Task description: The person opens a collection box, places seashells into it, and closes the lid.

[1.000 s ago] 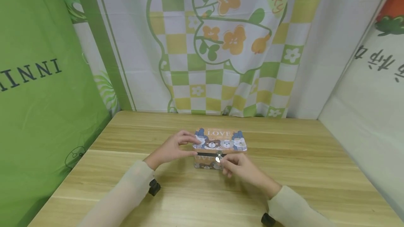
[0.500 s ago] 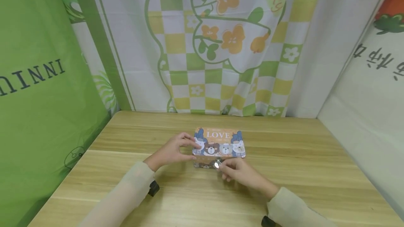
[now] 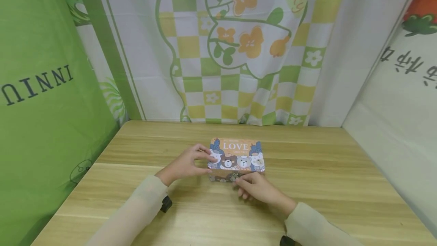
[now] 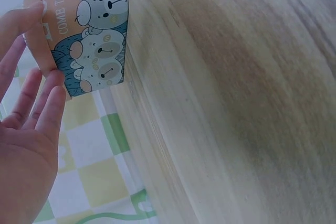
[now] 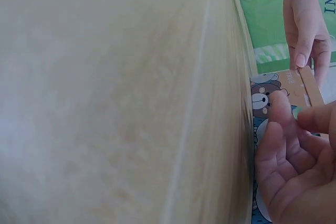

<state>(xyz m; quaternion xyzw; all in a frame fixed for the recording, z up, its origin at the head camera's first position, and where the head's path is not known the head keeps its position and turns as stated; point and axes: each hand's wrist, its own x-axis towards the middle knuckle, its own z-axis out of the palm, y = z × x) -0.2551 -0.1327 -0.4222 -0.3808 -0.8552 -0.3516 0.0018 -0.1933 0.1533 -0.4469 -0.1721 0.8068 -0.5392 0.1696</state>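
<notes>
A small tin box (image 3: 235, 158) with bears and the word LOVE on its lid stands on the table, its lid down. My left hand (image 3: 187, 162) holds its left end, fingertips on the lid and thumb at the front edge. In the left wrist view the fingers (image 4: 50, 114) lie against the printed box wall (image 4: 102, 51). At the front middle, a small metal latch (image 3: 234, 176) is partly covered by my right hand (image 3: 256, 189). That hand's thumb and index finger pinch at the latch, and its other fingers are curled below.
A wood-grain table (image 3: 191, 215) lies under the box. Behind it hangs a checked, flowered curtain (image 3: 191, 79), with a green cloth (image 3: 41, 136) at the left and a white one (image 3: 392, 117) at the right. A thin dark cord (image 3: 80, 168) shows past the left edge.
The tin box's lid has come down, and the dark gap under its front edge is gone. My right hand has moved slightly down and left with the latch; the left hand stays on the box.
</notes>
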